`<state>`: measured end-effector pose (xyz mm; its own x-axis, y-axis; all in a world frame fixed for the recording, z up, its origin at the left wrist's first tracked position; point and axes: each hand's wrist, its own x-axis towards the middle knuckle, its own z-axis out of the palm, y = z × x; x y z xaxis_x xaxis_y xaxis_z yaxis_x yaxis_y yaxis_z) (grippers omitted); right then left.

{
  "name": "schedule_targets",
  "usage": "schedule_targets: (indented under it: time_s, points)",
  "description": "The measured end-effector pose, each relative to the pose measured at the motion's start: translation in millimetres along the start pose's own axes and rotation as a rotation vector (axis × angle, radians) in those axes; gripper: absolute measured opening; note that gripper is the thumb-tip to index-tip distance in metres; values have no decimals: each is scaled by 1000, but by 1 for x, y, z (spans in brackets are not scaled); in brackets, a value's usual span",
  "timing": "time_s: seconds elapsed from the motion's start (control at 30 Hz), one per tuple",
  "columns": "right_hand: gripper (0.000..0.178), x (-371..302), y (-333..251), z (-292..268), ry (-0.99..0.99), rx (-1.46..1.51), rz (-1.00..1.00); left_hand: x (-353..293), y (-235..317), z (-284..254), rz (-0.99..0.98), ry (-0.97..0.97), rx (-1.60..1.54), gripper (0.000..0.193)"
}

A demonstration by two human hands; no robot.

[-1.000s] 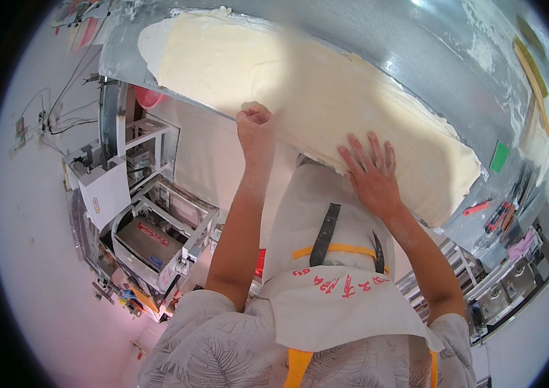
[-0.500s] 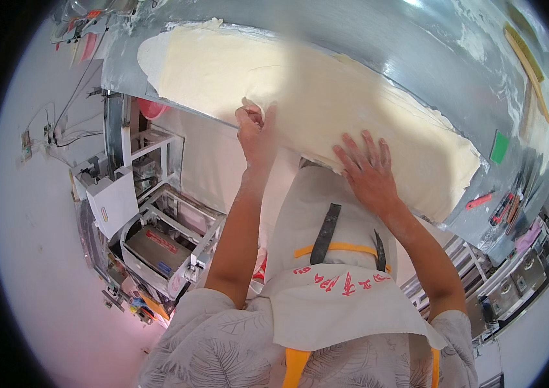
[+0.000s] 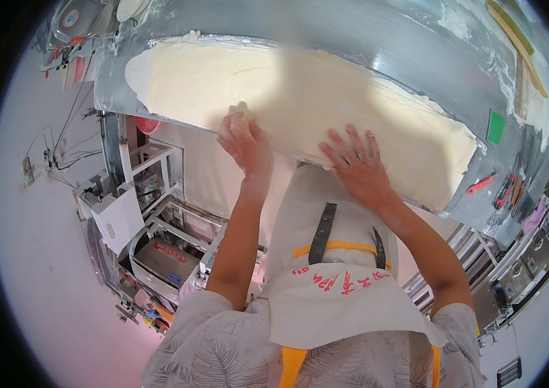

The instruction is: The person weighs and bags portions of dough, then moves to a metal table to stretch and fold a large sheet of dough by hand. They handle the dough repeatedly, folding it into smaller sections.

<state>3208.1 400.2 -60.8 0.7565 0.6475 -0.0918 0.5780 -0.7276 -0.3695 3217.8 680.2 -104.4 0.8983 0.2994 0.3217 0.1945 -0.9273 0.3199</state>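
A long, pale sheet of rolled dough (image 3: pixel 190 77) lies across the metal worktable, its outline uneven and its far edge ragged. At the sheet's near edge, left of the middle, my left hand (image 3: pixel 247 143) is closed, its bent fingers gathered on a bit of the dough. Its fingertips are partly hidden. My right hand (image 3: pixel 358 165) rests palm down on the near side of the sheet, fingers spread and stretched out. Both hands look dusted with flour.
On the table's right lie a green scraper (image 3: pixel 495 127), a red-handled tool (image 3: pixel 479 184), several knife-like tools (image 3: pixel 506 191) and a long-handled brush (image 3: pixel 514 35). Flour marks the grey metal tabletop (image 3: pixel 410 39). A white metal frame (image 3: pixel 164 161) stands below at the left.
My left hand has turned and shifted slightly left, its fingers now bunched together. The right hand stays flat on the dough, a little further left in view. The whole view has shifted slightly.
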Motion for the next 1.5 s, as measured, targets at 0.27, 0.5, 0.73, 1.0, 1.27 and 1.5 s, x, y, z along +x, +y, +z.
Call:
schedule_targets:
  time_s: [0.27, 0.5, 0.73, 1.0, 1.27, 1.5]
  points:
    - [67, -1, 0, 0, -7, 59, 25, 3, 32, -9, 171, -434, 186, 77]
    - [66, -14, 14, -3, -65, -3, 199, 10, 67, 9, 195, -399, 242, 83]
    - [67, -83, 44, -17, -43, 25, 484, 12, 82, 22, 247, -380, 176, 83]
    - [72, -185, 84, -23, 41, -8, 716, 10, 83, 27, 231, -395, 219, 81]
    - [81, -100, 130, -53, 275, 84, 600, 13, 113, 36, 257, -397, 206, 78]
    - [87, -105, 135, -26, 306, 60, 594, 34, 98, 29, 240, -432, 234, 79]
